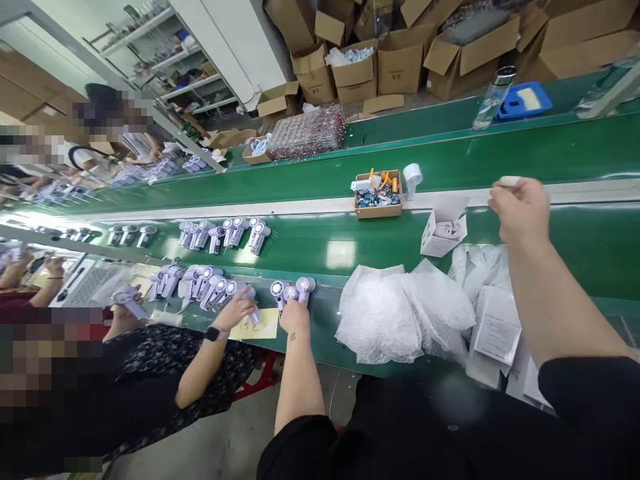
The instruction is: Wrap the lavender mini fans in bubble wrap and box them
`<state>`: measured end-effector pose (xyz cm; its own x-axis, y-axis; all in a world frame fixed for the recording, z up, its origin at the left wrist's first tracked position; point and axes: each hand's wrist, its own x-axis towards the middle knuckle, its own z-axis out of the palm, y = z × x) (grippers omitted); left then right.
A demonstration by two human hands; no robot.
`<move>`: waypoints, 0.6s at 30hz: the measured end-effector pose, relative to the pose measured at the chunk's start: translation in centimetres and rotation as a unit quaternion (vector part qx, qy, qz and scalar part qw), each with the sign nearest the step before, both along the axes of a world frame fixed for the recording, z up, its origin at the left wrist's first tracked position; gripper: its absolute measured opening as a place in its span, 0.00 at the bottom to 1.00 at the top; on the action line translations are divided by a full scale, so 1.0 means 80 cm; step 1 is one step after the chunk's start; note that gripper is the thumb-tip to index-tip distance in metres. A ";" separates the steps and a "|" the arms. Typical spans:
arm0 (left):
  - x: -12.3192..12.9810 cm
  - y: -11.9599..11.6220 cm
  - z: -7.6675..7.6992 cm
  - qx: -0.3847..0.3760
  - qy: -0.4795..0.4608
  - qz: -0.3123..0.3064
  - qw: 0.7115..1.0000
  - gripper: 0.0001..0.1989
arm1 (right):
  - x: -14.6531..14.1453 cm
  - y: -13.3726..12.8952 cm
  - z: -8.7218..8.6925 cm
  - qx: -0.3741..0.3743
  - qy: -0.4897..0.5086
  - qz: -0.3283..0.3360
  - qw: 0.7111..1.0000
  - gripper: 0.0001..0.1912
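My left hand (pixel 295 317) grasps a lilac fan (pixel 290 293) at the bench edge, between two more; bubble bags (pixel 383 313) next, parts box (pixel 379 210) behind, then open white box (pixel 440 241). My right hand (pixel 526 210), raised over the green belt (pixel 575 240), curls its fingers, pale bit there; can't tell if gripped.

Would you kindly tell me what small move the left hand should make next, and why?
I would probably ease the middle fan straight up with the left hand. That hand is at this fan, and the left fan and right fan sit close beside it, so a sideways pull might knock them.
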<state>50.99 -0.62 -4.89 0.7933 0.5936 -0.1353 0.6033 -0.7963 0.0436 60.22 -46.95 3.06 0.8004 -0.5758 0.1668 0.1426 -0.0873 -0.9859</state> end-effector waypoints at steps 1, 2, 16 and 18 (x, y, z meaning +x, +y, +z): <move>-0.005 0.016 -0.006 -0.006 0.008 -0.003 1.000 0.17 | -0.022 0.016 0.011 0.002 -0.035 -0.009 0.999 0.12; -0.009 0.024 -0.011 -0.013 0.018 -0.007 1.000 0.16 | -0.044 0.036 0.019 0.008 -0.052 -0.002 0.999 0.10; -0.033 0.023 -0.039 -0.151 0.107 -0.125 0.975 0.20 | -0.238 0.300 -0.131 0.338 0.442 0.328 0.763 0.12; -0.064 -0.001 -0.033 -0.237 0.080 -0.156 0.956 0.23 | -0.240 0.311 -0.134 0.419 0.423 0.308 0.742 0.12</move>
<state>45.88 -0.69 -7.57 0.8688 0.1729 -0.4639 0.3679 -0.8525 0.3713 41.02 -22.08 -7.66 0.5689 0.3248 -0.7556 -0.8000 0.4316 -0.4168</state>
